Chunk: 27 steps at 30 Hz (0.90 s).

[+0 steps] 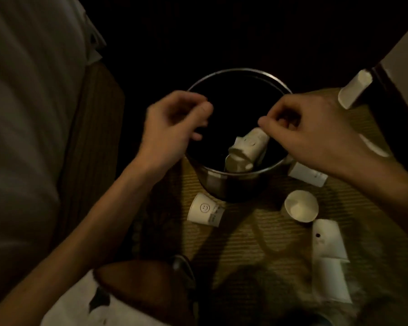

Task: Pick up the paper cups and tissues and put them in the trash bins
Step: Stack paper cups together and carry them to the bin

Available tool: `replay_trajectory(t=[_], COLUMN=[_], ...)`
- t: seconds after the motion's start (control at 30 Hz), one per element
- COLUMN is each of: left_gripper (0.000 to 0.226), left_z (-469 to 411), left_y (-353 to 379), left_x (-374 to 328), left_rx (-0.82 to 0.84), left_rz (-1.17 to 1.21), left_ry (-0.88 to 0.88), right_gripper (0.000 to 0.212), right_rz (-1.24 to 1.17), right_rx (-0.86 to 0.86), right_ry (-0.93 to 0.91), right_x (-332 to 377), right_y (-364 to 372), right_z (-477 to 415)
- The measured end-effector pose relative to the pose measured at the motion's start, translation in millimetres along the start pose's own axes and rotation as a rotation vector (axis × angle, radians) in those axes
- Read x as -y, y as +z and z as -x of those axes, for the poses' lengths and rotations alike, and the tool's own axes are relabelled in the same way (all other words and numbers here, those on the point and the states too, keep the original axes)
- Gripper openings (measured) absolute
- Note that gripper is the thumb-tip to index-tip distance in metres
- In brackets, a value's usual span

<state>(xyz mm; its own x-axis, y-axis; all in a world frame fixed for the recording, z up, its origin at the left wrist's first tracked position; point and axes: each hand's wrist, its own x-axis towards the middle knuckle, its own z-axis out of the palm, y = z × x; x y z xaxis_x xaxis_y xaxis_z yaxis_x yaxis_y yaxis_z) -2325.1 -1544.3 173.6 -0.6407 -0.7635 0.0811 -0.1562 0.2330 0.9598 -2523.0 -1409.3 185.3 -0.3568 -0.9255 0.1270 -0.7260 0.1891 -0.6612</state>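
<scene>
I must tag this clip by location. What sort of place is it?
Probably a dim room in a home, perhaps a bedroom: a woven mat covers the floor, pale bedding or upholstery lies at the left, and a metal trash bin stands among paper cups.

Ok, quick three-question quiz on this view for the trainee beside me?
1. True or false: the trash bin already holds paper cups.
2. The smiley cup lies: A in the bin; B on the mat beside the bin; C in a hand.
3. Which is closest to the cups in the bin, left hand or right hand?
Key: 1 true; 2 B; 3 right hand.
</scene>
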Motion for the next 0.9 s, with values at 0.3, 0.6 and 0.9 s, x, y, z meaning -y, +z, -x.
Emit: replay_trajectory(t=[0.3,0.6,0.9], left_gripper=[0.024,0.055,0.024], left_z=[117.2,137.6,133.2], left_y=[33.2,47.9,74.5], left_x=[134.8,210.4,184.1], left_rx=[-0.289,0.06,0.438], left_rz=[-0.188,-0.425,-0.482], left_ry=[-0.357,-0.655,-0.38], right_gripper=[0.013,0.058,0.083], right_rz=[-0.175,-0.114,-0.171], right_rx=[0.426,0.525,0.442], right_ry=[0.118,0.222,0.363], right_x=[-31.3,-61.3,-81.7], right_y=[130.2,196.3,181.7], right_z=[116.5,129.9,147.6])
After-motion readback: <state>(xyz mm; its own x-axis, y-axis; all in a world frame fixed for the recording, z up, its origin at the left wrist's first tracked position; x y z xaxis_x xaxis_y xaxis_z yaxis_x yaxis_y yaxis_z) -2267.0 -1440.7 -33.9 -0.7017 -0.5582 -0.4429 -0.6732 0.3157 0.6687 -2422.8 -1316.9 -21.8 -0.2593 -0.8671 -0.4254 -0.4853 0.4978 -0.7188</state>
